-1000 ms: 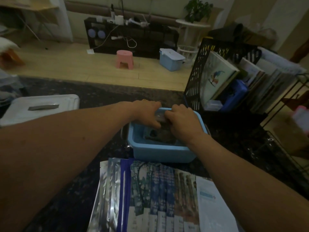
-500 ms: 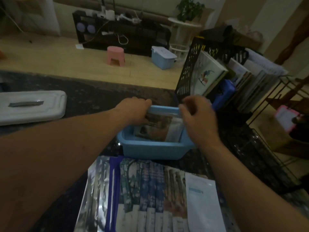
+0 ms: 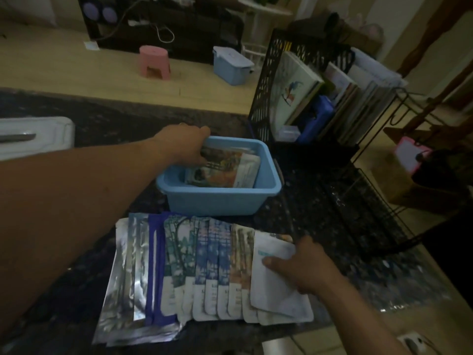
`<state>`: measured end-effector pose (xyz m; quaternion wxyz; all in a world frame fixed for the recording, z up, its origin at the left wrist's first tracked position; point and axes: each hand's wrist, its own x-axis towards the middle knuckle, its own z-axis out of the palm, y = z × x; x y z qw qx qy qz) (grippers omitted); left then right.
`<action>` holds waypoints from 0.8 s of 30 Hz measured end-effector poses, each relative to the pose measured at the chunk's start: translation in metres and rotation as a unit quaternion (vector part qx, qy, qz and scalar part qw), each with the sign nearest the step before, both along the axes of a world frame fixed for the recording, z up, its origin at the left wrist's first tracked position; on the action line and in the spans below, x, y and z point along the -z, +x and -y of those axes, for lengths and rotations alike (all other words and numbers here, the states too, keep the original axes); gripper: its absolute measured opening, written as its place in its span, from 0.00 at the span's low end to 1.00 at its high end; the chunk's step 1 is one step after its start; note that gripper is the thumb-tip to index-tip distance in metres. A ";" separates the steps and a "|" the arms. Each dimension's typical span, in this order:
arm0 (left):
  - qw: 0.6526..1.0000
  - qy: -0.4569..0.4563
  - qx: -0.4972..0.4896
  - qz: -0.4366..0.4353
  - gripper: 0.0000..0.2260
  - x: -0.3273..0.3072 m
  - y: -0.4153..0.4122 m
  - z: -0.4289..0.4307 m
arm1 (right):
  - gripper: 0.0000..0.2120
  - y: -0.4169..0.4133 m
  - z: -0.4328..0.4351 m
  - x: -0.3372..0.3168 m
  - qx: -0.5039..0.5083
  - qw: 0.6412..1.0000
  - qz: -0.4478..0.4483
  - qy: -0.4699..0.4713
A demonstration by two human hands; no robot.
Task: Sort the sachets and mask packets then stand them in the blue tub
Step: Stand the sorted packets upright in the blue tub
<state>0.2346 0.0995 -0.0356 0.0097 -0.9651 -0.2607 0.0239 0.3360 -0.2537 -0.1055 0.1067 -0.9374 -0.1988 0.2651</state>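
Note:
A blue tub (image 3: 220, 201) stands on the dark speckled counter with several packets (image 3: 225, 170) leaning inside it. My left hand (image 3: 183, 146) reaches over the tub's far left corner, its fingers curled onto the top of those packets. In front of the tub lies a fanned row of mask packets (image 3: 204, 267), silver and purple ones at the left, patterned ones in the middle. At the right end of the row my right hand (image 3: 299, 265) pinches a white packet (image 3: 273, 290), thumb on top.
A black mesh file rack (image 3: 266, 98) full of books stands just right of and behind the tub. A white lid (image 3: 35, 137) lies at the far left. A black wire rack (image 3: 399, 175) sits at the right. The counter's front edge runs just below the packets.
My right hand has left the tub and come down to the white packet at the right end of the row. My left hand stays at the tub on the packets.

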 end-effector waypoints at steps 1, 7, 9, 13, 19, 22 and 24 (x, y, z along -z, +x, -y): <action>1.000 -0.004 0.001 0.001 0.25 -0.001 0.000 0.000 | 0.54 -0.003 -0.001 -0.001 0.014 0.999 -0.015 0.025; 1.000 0.006 -0.004 0.005 0.22 0.001 0.001 -0.002 | 0.47 -0.003 0.009 0.000 0.126 0.972 -0.060 0.190; 1.000 0.002 -0.002 0.009 0.22 0.002 0.000 -0.003 | 0.38 -0.004 0.014 -0.005 0.159 0.960 -0.080 0.216; 1.000 0.012 0.003 0.019 0.22 0.005 -0.001 -0.004 | 0.09 -0.018 0.009 -0.047 0.123 0.953 -0.155 0.228; 0.999 0.013 0.006 0.036 0.22 0.009 0.000 -0.004 | 0.07 -0.044 -0.049 -0.170 -0.114 0.868 -0.018 0.482; 0.999 0.002 0.009 0.039 0.19 0.009 -0.002 -0.005 | 0.09 -0.029 -0.103 -0.201 -0.233 0.824 0.081 0.510; 0.999 -0.013 0.009 0.031 0.16 0.008 -0.003 -0.005 | 0.09 -0.012 -0.142 -0.189 -0.331 0.846 0.119 0.401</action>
